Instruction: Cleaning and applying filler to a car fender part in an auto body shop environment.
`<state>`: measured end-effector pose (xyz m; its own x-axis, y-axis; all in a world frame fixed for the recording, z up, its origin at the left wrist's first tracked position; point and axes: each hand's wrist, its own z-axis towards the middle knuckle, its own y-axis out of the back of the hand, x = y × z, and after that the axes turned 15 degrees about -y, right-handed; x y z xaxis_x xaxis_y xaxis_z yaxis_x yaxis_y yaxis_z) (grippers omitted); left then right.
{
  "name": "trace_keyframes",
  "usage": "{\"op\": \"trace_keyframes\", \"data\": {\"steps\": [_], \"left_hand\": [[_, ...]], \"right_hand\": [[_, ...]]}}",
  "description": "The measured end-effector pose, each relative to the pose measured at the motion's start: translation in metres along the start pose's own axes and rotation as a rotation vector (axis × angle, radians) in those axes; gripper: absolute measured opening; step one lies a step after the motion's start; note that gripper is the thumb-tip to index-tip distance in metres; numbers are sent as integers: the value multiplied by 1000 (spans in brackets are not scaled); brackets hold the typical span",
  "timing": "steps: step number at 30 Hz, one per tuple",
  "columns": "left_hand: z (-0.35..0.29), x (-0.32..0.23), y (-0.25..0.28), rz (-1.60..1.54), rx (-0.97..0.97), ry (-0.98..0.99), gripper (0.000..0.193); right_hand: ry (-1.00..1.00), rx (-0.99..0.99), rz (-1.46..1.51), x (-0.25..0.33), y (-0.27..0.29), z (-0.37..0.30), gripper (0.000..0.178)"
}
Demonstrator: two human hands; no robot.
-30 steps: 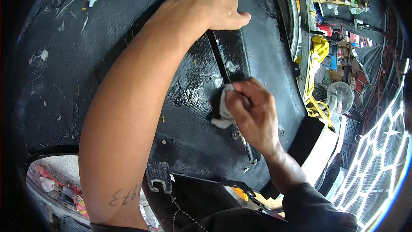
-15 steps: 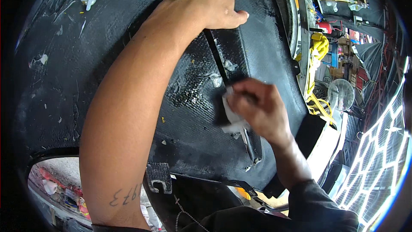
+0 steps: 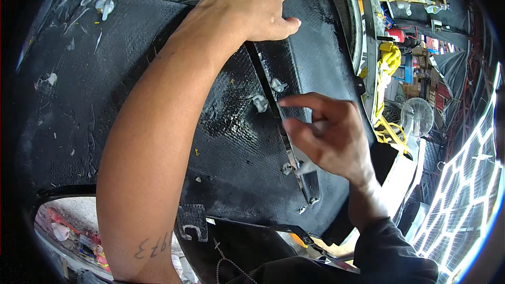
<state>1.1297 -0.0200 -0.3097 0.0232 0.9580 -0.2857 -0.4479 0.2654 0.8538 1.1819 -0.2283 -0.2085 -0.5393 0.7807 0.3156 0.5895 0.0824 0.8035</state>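
Note:
A large black panel with a woven, partly glossy surface fills the middle. My left hand lies on its far part, fingers spread, and my left forearm crosses the panel. Down the panel runs a narrow dark strip, shiny toward its near end. My right hand is over this strip, with index finger and thumb apart near its edge. A thin white piece, cloth or paper, shows under that hand and seems held by the curled fingers, which are mostly hidden. Whitish lumps sit beside the strip.
Another white lump with a tab stands at the panel's far left. A notched black bracket is at the near edge. Beyond the right side are yellow cloth, a fan, shelves and a bright lamp grid.
My right hand has shifted slightly right, its index finger and thumb spreading apart. The white piece, seen over the strip before, is now mostly under the hand. My left hand stays nearly in place.

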Motion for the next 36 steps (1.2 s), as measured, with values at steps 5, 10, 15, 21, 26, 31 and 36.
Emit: {"op": "trace_keyframes", "data": {"steps": [5,10,15,21,26,31,36], "left_hand": [[1,0,5,-10,41,-7,69],[-1,0,-2,43,-2,-7,68],[-1,3,-7,40,-16,-13,68],[2,3,-5,36,-16,-16,68],[-4,3,-1,4,2,-10,67],[1,1,0,-12,-30,-31,68],[-4,7,-12,55,19,7,69]], "right_hand": [[142,-31,-107,9,-9,17,16],[229,-115,-330,22,-14,18,10],[274,-153,-416,23,-19,20,8],[319,-237,-342,12,-24,27,10],[-52,-387,-67,1,14,44,13],[7,-220,444,-13,42,28,31],[333,0,120,-13,-21,23,33]]}}
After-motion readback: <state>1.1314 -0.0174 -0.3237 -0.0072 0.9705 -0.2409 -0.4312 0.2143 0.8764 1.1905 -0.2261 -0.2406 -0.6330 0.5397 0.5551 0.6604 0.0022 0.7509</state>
